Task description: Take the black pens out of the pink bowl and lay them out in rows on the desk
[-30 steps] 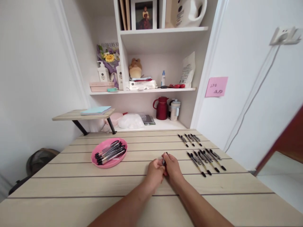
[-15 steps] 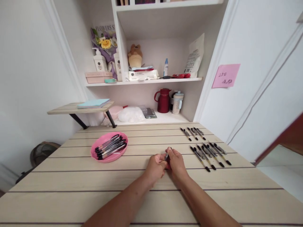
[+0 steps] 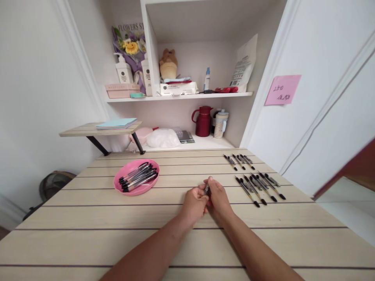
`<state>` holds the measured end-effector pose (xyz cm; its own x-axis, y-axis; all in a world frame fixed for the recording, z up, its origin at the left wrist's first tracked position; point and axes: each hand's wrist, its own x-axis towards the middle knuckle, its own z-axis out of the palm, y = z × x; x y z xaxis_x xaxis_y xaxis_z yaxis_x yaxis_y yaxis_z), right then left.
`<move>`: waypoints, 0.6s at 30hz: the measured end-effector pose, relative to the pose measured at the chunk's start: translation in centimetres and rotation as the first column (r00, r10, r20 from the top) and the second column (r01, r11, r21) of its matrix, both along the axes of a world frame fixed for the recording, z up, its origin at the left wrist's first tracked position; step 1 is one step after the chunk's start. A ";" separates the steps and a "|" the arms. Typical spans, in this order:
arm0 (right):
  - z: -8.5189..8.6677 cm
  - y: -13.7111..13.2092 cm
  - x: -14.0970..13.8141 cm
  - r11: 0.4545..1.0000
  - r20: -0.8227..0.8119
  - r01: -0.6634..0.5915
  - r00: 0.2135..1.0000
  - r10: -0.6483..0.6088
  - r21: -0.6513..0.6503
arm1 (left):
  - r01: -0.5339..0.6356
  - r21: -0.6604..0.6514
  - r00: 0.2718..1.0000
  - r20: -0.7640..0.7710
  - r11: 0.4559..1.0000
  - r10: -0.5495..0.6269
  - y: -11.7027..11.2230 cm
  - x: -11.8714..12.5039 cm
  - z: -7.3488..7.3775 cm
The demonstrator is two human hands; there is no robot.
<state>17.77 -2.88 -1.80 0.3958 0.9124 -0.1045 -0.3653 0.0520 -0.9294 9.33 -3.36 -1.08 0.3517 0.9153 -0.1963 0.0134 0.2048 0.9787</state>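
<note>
Pen piece (image 3: 206, 190) held close at the desk (image 3: 88, 242)

Both bare forearms reach forward over the slatted wood, and the hands meet near the middle. The left hand (image 3: 193, 203) has its fingers bent narrow around the lower end of the pen piece; the right hand (image 3: 219, 197) has its fingers closed in against the other side. The piece sits between the two sets of fingers, tilted, mostly covered, so how much of a pen it is cannot be told.

To the right of the fingers lies a nearer cluster of pen parts (image 3: 264, 188), slim yellowish lengths with black ends set out at a slant. Well to the left of the fingers stands a pink bowl (image 3: 148, 188), with a heap of black-capped pens (image 3: 137, 178) inside. Farther out, right of the fingers, is a smaller cluster of parts (image 3: 238, 162), laid at the same slant.

Beyond the bowl, far left of the fingers, a raised board (image 3: 79, 132) on black legs carries blue sheets (image 3: 117, 123). Straight ahead of the fingers, past the desk edge, a red jug (image 3: 203, 123) stands beside a pale cup (image 3: 220, 125). Above them, a white shelf (image 3: 181, 96) bears a plush toy (image 3: 169, 64) and a blue-capped bottle (image 3: 207, 80).
</note>
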 end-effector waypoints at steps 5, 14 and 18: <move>-0.1 -0.2 -0.1 0.998 0.001 0.030 1.000 -0.030 -0.047 | -0.015 0.024 0.999 0.043 1.000 0.013 -0.3 0.6 -0.9; -0.3 0.2 1.3 0.999 -0.136 -0.017 0.991 0.013 -0.029 | 0.200 -0.047 0.976 0.099 0.979 -0.195 -0.9 -0.4 0.4; -0.2 0.7 2.4 0.999 -0.177 -0.017 0.984 0.022 0.033 | 0.221 -0.059 0.971 0.108 0.974 -0.214 -0.7 -0.7 0.2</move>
